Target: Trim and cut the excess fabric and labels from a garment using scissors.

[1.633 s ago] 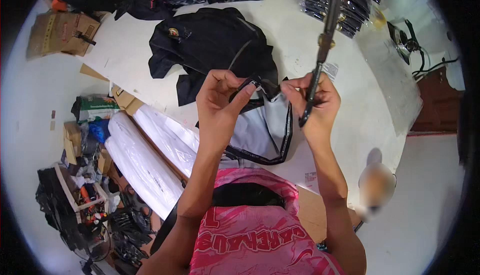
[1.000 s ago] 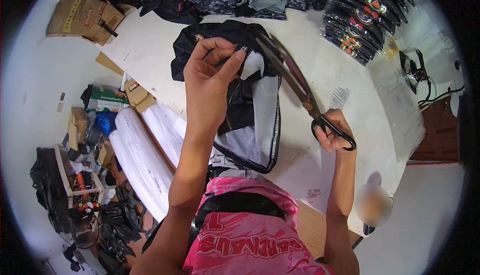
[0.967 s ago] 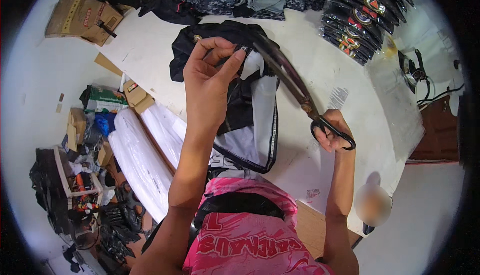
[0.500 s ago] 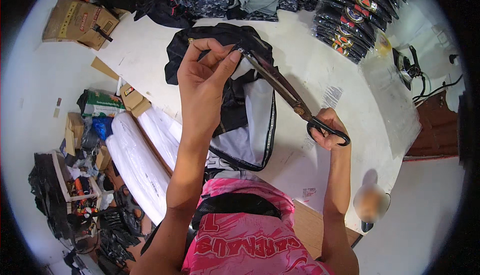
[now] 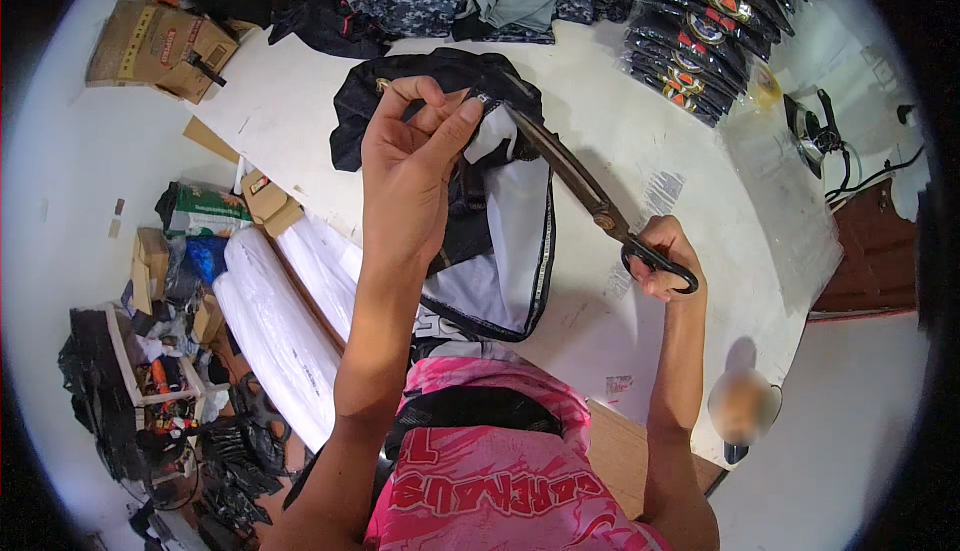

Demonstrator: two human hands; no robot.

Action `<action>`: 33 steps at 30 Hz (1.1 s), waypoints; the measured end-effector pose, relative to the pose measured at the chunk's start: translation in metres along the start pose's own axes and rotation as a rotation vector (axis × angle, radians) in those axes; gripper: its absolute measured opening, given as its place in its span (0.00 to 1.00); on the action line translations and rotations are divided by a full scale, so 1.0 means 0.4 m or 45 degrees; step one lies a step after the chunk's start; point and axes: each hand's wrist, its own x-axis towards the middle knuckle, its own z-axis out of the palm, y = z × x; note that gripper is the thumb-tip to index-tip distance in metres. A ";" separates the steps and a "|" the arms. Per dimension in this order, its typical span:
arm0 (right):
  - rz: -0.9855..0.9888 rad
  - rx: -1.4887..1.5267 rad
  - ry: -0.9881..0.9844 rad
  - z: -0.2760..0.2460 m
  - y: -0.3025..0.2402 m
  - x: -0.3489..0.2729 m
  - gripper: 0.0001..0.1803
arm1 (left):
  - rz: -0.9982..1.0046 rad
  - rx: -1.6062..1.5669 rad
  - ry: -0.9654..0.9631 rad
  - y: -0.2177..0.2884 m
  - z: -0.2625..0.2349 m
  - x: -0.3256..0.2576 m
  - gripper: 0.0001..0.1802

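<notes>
"Which step is shown?"
"Trimming, apparently: the black garment point(image 5: 350, 111) is laid on the surface point(image 5: 730, 261), its edge pinched by the left hand point(image 5: 405, 156); scissors point(image 5: 570, 166) are gripped in the right hand point(image 5: 666, 259), apart."
"Next?"
"Careful blade placement is presumably required."

Bright white tabletop point(image 5: 590, 86); sheen on wrapped rolls point(image 5: 268, 316); corners black, edges bowed; round patch point(image 5: 744, 403) blurred.

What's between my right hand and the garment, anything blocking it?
Nothing visible blocks it. Only the scissors span the gap: your right hand holds their handles, and the blades point toward the edge of the garment that your left hand pinches. I can't tell whether the blades touch the cloth.
</notes>
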 end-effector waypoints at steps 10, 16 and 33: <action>-0.033 0.060 0.005 -0.009 0.005 -0.005 0.24 | -0.042 -0.023 0.002 -0.003 -0.001 -0.003 0.11; -0.066 0.105 -0.017 -0.011 0.009 -0.003 0.27 | -0.041 -0.015 -0.008 -0.001 0.004 -0.007 0.11; -0.252 0.032 -0.095 -0.021 0.023 0.007 0.27 | -0.158 -0.156 -0.072 -0.009 0.015 -0.018 0.10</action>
